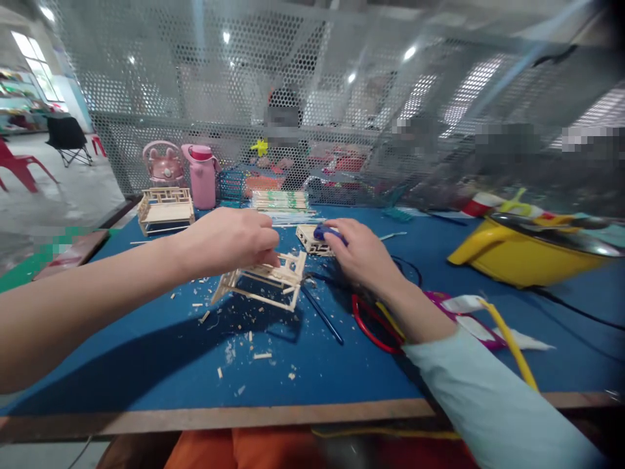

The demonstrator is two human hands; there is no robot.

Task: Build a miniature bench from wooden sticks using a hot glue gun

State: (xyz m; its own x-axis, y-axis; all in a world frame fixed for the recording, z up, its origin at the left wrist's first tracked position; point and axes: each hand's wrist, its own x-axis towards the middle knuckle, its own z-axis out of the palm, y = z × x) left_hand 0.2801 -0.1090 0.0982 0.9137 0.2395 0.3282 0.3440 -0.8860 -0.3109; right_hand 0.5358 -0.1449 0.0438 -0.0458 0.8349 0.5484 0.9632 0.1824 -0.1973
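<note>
My left hand (239, 238) is closed, with its fingertips pinching the top of a small model frame (266, 296) made of thin wooden sticks. That frame stands tilted over the blue table, and the fingers hide part of it. To the right, my right hand (359, 251) is closed on a dark blue object (325, 232) whose kind I cannot make out. This object is just over a smaller wooden stick piece (307, 240). Between the hands and the table edge lies a dark pen-like tool (325, 319).
A finished-looking stick bench (166, 212) stands at the back left, near a pink bottle (202, 179). Bundled sticks (280, 200) lie at the back. Red-handled scissors (371, 332), a yellow pot (527, 254) and black cords are on the right. Wood scraps (262, 355) litter the table. Behind rises a perforated metal screen (195, 85).
</note>
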